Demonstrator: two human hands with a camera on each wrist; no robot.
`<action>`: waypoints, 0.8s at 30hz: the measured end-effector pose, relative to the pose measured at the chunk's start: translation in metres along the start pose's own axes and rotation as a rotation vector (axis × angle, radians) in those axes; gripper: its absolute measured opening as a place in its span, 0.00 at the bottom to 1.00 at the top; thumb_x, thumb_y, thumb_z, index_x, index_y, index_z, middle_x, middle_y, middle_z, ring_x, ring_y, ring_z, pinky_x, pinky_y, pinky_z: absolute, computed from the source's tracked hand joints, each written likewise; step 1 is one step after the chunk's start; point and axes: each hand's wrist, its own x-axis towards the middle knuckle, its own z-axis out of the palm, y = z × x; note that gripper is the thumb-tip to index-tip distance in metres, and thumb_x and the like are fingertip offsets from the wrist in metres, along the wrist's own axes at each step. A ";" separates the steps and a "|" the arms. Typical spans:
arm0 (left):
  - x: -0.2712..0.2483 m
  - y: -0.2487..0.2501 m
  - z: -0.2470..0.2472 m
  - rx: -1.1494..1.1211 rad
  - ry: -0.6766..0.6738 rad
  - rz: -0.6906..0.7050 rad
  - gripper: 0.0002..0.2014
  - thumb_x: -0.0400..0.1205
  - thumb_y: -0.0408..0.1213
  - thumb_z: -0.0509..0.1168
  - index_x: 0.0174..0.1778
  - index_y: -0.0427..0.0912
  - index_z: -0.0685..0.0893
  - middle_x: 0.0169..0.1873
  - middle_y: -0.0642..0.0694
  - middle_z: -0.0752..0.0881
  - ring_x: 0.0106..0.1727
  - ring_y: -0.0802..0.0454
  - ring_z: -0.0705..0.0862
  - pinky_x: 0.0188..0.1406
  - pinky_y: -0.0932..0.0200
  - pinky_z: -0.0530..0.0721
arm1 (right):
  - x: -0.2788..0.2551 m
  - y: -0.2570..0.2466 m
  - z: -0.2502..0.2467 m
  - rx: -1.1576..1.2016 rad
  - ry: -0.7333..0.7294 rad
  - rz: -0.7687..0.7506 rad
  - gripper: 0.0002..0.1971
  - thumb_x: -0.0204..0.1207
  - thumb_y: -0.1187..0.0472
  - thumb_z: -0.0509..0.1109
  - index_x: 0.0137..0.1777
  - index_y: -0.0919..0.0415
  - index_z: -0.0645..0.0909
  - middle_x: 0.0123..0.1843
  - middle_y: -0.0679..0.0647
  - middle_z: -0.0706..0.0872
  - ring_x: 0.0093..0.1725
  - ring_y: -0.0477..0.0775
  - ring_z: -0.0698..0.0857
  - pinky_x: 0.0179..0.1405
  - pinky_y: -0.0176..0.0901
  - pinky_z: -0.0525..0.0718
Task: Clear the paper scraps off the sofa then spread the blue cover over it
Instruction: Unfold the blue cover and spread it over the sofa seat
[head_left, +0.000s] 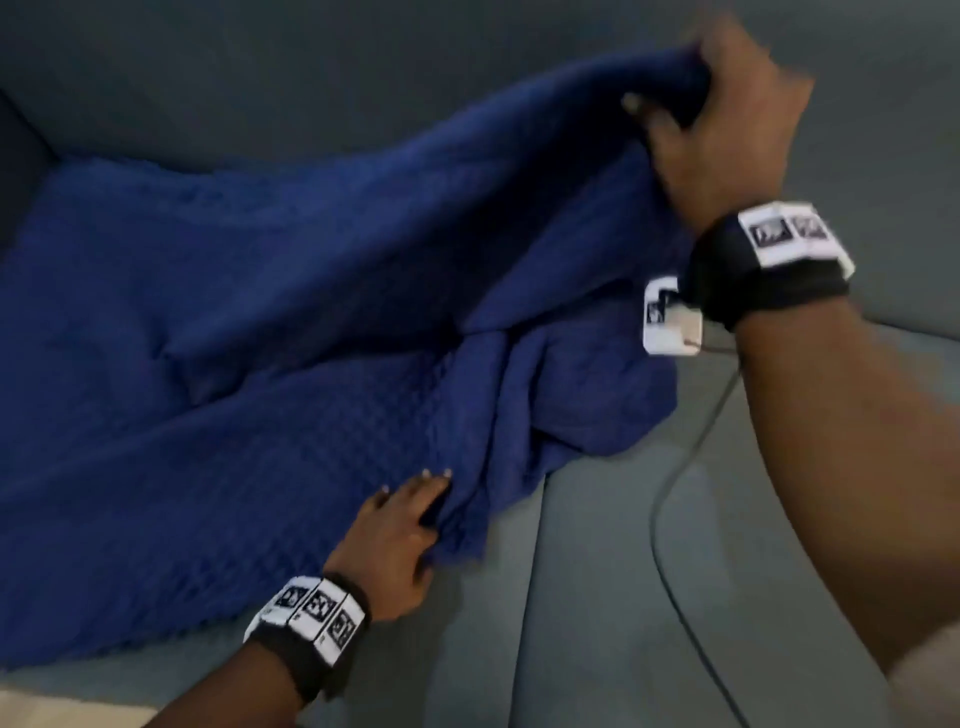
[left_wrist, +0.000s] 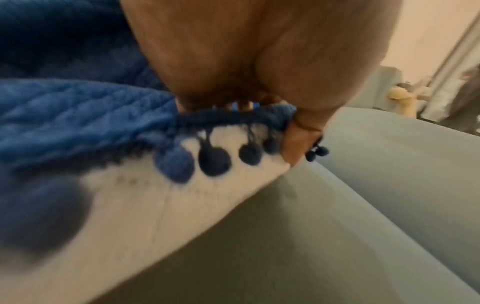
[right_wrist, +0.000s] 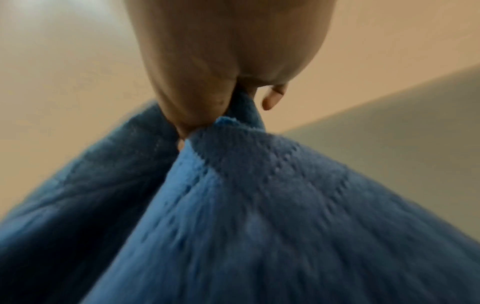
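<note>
Blue waffle-textured cover (head_left: 249, 322), grey sofa (head_left: 649, 597)

The left hand (left_wrist: 233, 61) pinches the hem of the blue cover (left_wrist: 78, 115), thumb pressed against the trim. Small pom-poms (left_wrist: 214, 160) dangle from that hem over a pale surface (left_wrist: 155, 216). The grey sofa (left_wrist: 363, 205) fills the lower right. Behind it the room is blurred.

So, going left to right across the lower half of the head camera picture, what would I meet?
The blue cover → left hand gripping its edge → bare grey sofa seat → thin cable → right forearm.
</note>
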 end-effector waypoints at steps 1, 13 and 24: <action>-0.009 0.008 0.006 -0.013 -0.089 0.012 0.17 0.69 0.48 0.61 0.45 0.48 0.92 0.86 0.46 0.68 0.81 0.42 0.75 0.64 0.37 0.85 | 0.019 0.001 0.000 0.019 -0.004 0.082 0.30 0.74 0.33 0.68 0.67 0.55 0.80 0.70 0.57 0.85 0.71 0.62 0.82 0.71 0.60 0.73; 0.021 0.071 0.013 0.082 -0.081 -0.280 0.30 0.73 0.44 0.71 0.71 0.53 0.70 0.69 0.44 0.75 0.62 0.40 0.80 0.57 0.41 0.83 | -0.207 0.138 0.094 0.609 -0.355 1.017 0.46 0.53 0.11 0.67 0.53 0.53 0.75 0.52 0.56 0.80 0.50 0.52 0.79 0.52 0.50 0.82; 0.004 0.054 0.008 -0.284 0.031 -0.289 0.12 0.79 0.45 0.56 0.50 0.46 0.82 0.50 0.46 0.90 0.51 0.41 0.88 0.43 0.49 0.83 | -0.248 0.120 0.095 1.085 -0.315 1.011 0.30 0.62 0.33 0.85 0.50 0.59 0.92 0.52 0.52 0.96 0.54 0.52 0.94 0.65 0.59 0.90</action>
